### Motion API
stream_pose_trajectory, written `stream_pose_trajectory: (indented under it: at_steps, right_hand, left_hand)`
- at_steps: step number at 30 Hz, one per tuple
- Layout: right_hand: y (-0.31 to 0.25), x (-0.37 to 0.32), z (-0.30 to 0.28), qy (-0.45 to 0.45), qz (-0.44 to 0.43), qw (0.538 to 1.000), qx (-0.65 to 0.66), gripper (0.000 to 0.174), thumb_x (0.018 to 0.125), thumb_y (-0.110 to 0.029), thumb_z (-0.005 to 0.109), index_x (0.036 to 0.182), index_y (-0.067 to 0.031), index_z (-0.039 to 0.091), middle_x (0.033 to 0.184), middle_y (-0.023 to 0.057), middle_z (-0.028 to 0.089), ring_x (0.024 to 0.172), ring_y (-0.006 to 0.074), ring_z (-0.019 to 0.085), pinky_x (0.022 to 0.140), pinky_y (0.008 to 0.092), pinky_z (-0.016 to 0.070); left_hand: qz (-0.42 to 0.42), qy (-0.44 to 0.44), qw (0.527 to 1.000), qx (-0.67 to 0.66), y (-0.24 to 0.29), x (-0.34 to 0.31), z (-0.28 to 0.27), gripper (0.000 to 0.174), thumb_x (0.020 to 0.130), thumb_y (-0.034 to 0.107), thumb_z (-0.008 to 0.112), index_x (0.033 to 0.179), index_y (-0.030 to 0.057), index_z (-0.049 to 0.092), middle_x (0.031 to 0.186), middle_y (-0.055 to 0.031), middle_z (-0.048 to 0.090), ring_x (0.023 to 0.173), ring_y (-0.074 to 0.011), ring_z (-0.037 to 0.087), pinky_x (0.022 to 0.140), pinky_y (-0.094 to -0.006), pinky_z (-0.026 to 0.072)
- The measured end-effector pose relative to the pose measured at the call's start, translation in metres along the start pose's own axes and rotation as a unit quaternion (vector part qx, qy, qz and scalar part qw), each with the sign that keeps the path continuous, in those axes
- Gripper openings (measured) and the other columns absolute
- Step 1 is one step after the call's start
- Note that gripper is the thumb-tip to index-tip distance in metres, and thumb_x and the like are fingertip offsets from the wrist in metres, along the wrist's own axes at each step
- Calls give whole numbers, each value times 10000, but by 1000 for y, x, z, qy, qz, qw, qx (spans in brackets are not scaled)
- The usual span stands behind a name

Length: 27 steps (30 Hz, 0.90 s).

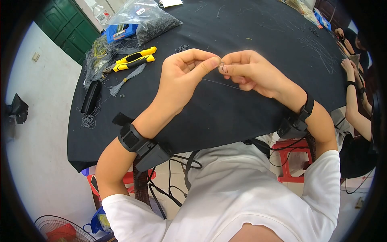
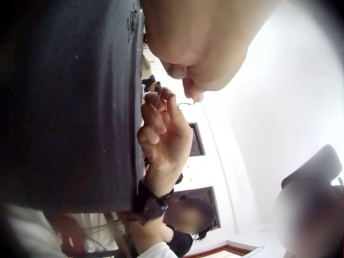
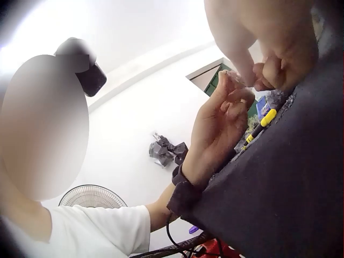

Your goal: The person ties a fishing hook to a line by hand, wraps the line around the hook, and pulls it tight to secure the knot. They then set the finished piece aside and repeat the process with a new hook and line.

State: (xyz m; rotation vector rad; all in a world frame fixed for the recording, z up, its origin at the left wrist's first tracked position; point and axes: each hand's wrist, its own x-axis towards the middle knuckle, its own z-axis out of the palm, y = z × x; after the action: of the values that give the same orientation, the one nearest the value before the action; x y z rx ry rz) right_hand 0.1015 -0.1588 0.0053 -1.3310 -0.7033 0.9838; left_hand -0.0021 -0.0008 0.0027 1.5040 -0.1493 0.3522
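A small dark fish hook (image 1: 224,69) shows at the fingertips of both hands, above the black cloth; the left wrist view shows the same hook (image 2: 185,105) between them. The left hand (image 1: 181,76) pinches at the hook's upper end with thumb and index finger. From the other side, the right hand (image 1: 258,72) pinches thumb against index finger beside the hook, its other fingers curled. A thin clear line (image 1: 221,84) runs below the hands. In the right wrist view both hands' fingertips meet, and the hook cannot be made out.
Yellow-black pliers (image 1: 135,59), a bundle of grey line (image 1: 128,80) and a black case (image 1: 92,97) lie at the left of the black cloth (image 1: 193,121). A plastic bag of dark pieces (image 1: 159,26) stands behind. Another person's arms (image 1: 354,97) are at the right edge.
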Motion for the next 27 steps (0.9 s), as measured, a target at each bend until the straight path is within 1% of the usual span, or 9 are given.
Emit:
stream_pose_trajectory:
  at_steps: [2,4,5,8,11,14,20,23,27]
  right_hand:
    - [2,0,2,-26,10,1000,9,129,798,-138,617,820,-15,583,722,10,522,537,17,398,367,144,238]
    - [1,-2,8,-45,24,999,18,123,799,-144,618,811,-27,584,720,6,524,548,17,410,367,140,242]
    - [-1,-3,10,-45,16,999,-6,122,803,-157,617,803,-40,583,718,-2,526,572,21,439,388,137,274]
    - [-1,-4,13,-46,16,999,-21,121,806,-165,613,799,-48,583,721,-8,531,584,29,458,431,143,320]
    - [2,-2,11,-49,18,998,-20,116,808,-164,609,791,-52,582,725,-8,536,595,40,481,470,160,361]
    - [4,-1,11,-56,-1,998,-23,114,809,-158,602,798,-47,578,736,0,549,611,50,510,488,168,389]
    - [3,-4,15,-36,-67,995,-66,134,817,-152,582,858,-29,548,749,31,567,631,70,545,497,184,422]
    - [3,-4,15,-19,-75,995,-69,148,825,-162,572,871,-25,540,742,38,564,632,75,547,491,190,427]
    - [3,-4,17,-15,-91,990,-104,193,852,-207,537,867,-15,537,738,42,558,627,78,547,480,196,432]
  left_hand:
    - [-16,13,1000,-10,-4,1,-3,126,815,56,599,882,-50,607,824,-74,630,780,-83,589,700,-186,457]
    - [-2,17,1000,-13,-2,1,-1,130,812,63,606,879,-48,610,808,-60,622,737,-65,568,667,-177,443]
    - [5,19,1000,-15,-1,1,0,132,811,67,609,878,-47,612,800,-53,618,716,-56,558,651,-172,436]
    - [21,31,998,43,-1,2,0,125,793,63,625,857,-45,618,742,-15,583,659,-29,502,584,-155,392]
    - [75,43,995,51,-11,6,-1,130,769,66,647,832,-45,622,677,31,518,584,-3,435,500,-142,331]
    - [67,43,992,99,-11,7,-5,127,754,64,656,818,-41,623,652,47,481,542,12,418,457,-130,306]
    - [78,54,992,88,-10,7,-3,110,758,61,647,819,-28,626,648,44,479,527,21,409,450,-123,305]
    - [77,56,989,112,-8,7,-6,114,761,62,645,820,-33,624,653,40,484,541,19,423,464,-121,323]
    - [71,56,991,99,-8,7,-5,118,762,62,646,823,-36,623,659,34,489,556,16,432,479,-121,333]
